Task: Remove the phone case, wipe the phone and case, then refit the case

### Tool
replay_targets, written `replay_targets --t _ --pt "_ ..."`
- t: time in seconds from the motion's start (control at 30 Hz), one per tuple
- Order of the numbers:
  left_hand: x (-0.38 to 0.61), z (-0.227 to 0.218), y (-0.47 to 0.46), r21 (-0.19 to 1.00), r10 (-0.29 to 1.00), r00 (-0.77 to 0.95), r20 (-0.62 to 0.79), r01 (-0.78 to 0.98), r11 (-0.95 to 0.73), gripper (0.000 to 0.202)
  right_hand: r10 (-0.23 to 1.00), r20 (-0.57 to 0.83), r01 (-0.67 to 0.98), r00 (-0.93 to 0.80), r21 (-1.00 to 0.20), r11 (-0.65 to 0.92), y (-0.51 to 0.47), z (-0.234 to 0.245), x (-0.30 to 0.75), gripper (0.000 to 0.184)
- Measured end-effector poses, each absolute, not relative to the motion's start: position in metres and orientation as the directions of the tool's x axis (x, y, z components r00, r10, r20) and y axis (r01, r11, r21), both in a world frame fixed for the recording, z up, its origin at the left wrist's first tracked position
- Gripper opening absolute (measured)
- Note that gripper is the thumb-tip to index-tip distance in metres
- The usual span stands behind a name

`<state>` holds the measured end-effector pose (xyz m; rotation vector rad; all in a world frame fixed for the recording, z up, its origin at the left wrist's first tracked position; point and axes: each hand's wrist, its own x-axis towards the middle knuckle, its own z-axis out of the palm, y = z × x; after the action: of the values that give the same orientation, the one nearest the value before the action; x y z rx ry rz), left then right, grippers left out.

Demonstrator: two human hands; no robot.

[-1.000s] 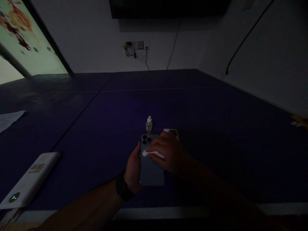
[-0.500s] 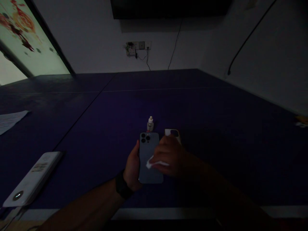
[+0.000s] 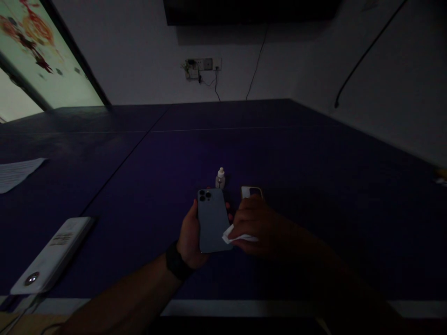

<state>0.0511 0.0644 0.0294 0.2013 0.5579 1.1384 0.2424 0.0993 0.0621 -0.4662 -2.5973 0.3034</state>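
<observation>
A blue-grey smartphone rests in my left hand, its back with the camera lenses facing up. My left thumb lies along one edge and fingertips show at the other. Pinched in my right hand is a folded white wipe, at the phone's lower right edge. Just beyond the phone stands a small dropper bottle with a white cap. A phone case with a pale inside lies behind my right hand, which partly hides it.
On the dark purple table a white power bank with cables lies at the left. A printed sheet is farther left. A wall with sockets and a dark screen stands behind the table.
My right hand with the wipe has moved right, from the middle of the phone's back to its edge. The phone has shifted slightly left and tilted.
</observation>
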Motion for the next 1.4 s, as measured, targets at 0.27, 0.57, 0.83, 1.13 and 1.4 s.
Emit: replay_targets --t 0.27,0.57,0.83,1.13,1.4 --pt "0.052 0.031 0.061 0.425 0.888 0.376 -0.265 -0.781 0.458 0.050 0.466 0.553 0.416 -0.691 -0.223 0.881 0.101 0.057 0.234 0.010" --pt "0.052 0.024 0.061 0.406 0.878 0.440 -0.190 -0.779 0.478 0.054 0.431 0.548 0.391 -0.717 -0.196 0.899 0.096 0.061 0.232 0.006" --pt "0.054 0.020 0.059 0.424 0.878 0.438 -0.194 -0.769 0.478 0.049 0.371 0.505 0.297 -0.779 -0.224 0.928 0.097 0.062 0.235 0.006" --pt "0.054 0.019 0.054 0.444 0.812 0.545 -0.208 -0.687 0.575 0.065 0.461 0.610 0.418 -0.645 -0.223 0.881 0.106 0.058 0.236 0.012" --pt "0.053 0.019 0.058 0.415 0.876 0.434 -0.211 -0.772 0.483 0.050 0.418 0.548 0.350 -0.725 -0.230 0.908 0.102 0.056 0.234 0.010"
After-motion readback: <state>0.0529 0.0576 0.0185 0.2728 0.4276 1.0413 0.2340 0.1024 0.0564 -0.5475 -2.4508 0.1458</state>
